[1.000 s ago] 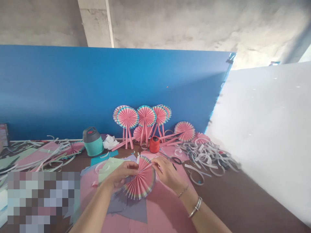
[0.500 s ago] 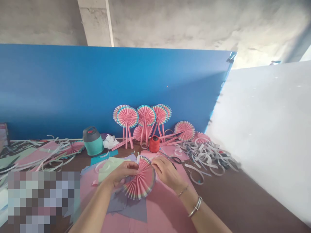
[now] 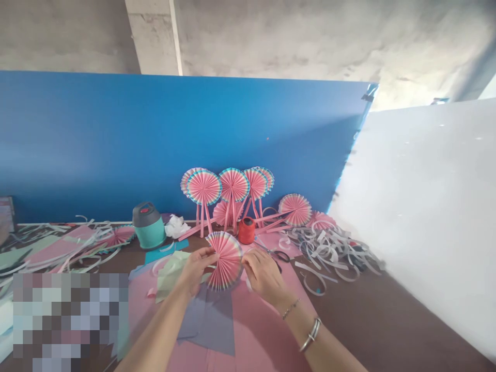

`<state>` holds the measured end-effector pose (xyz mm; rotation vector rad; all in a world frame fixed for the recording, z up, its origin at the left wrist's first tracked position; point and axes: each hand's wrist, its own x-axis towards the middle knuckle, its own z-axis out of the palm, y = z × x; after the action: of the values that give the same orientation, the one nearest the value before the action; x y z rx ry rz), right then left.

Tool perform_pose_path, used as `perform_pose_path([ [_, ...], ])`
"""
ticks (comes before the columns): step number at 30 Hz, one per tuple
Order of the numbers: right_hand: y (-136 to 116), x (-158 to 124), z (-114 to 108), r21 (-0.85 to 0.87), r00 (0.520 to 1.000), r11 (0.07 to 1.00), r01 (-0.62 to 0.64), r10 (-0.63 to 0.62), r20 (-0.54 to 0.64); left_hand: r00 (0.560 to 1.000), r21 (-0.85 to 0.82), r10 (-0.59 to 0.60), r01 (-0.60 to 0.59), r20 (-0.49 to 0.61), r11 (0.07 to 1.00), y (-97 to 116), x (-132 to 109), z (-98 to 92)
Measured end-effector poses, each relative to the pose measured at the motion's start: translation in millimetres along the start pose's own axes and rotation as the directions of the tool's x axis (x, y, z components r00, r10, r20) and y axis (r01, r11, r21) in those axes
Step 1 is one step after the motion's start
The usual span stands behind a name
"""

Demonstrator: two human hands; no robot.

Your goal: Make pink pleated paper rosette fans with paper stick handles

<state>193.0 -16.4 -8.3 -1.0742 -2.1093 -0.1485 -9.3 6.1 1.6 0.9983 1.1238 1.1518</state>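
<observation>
A pleated pink paper fan point(image 3: 225, 261), edged with pale stripes, is spread most of the way round, with a gap on its left side. My left hand point(image 3: 199, 266) pinches it at the centre, where the folds meet. At the fan's right edge, my right hand point(image 3: 261, 274) is closed with its fingertips against the rim; the exact grip is partly hidden by the fingers. Pink sheets point(image 3: 267, 330) and grey-purple sheets point(image 3: 215, 320) lie on the table below. Just beyond the fan stands a red thread spool point(image 3: 247, 231), with black-handled scissors point(image 3: 281, 255) to its right.
Several finished pink fans point(image 3: 203, 187) on stick legs lean at the blue partition point(image 3: 116, 139). A teal and grey container point(image 3: 149, 227) stands left, beside crumpled white paper point(image 3: 177, 227). Curled paper strips point(image 3: 333, 248) pile up at right. A white panel point(image 3: 434, 206) borders the right side.
The fan has moved up and away from me and turned, its opening now facing left. My left hand has shifted slightly left; the right hand stays near the rim.
</observation>
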Motion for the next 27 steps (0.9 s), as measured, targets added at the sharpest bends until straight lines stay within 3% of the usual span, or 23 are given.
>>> perform_pose_path([
  [5,2.1,-1.9,4.4,0.002,0.999,1.000,-0.030,0.030,-0.037,0.998,-0.003,-0.014,0.014,-0.054,1.000,-7.0,2.4,2.0],
  [12,6.9,-2.2,2.3,-0.017,0.999,0.999,-0.032,0.032,0.000,0.997,0.029,-0.074,0.073,0.004,0.997,-7.3,0.3,3.1],
  [27,5.9,-2.1,1.2,-0.031,0.999,0.998,0.048,-0.048,-0.017,0.999,-0.054,-0.036,0.038,0.033,0.998,-10.3,-0.7,5.4],
])
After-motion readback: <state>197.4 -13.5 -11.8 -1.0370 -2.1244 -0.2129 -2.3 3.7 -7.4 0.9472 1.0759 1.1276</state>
